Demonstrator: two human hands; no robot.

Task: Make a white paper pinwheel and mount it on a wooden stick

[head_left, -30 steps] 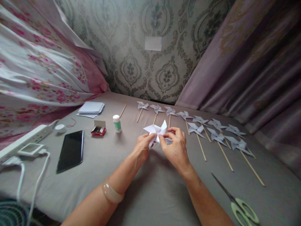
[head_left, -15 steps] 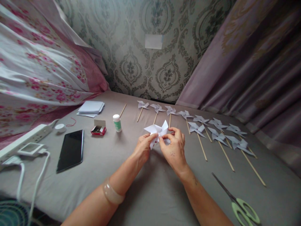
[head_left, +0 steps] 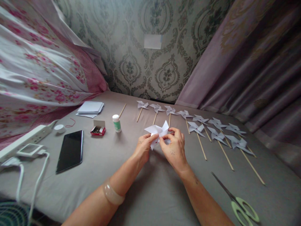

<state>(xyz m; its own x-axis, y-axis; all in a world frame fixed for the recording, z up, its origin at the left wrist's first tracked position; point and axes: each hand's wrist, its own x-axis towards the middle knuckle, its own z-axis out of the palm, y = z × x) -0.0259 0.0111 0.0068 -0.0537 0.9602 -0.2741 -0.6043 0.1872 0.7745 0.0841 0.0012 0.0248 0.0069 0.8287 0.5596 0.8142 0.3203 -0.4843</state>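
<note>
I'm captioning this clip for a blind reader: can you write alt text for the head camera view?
Two bare hands, left hand and right hand, pinch a white paper pinwheel above a grey bedsheet. Finished pinwheels on sticks lie in rows to the right, green-handled scissors nearer; a glue bottle, small red box and phone lie left.

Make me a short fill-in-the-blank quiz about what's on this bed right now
1. Both hands, the left hand and the right hand, pinch a white paper ____.
2. The scissors have ____ handles.
3. The small open box left of the glue bottle is ____.
4. The dark phone lies with its screen facing ____.

Missing words: pinwheel; green; red; up
</note>
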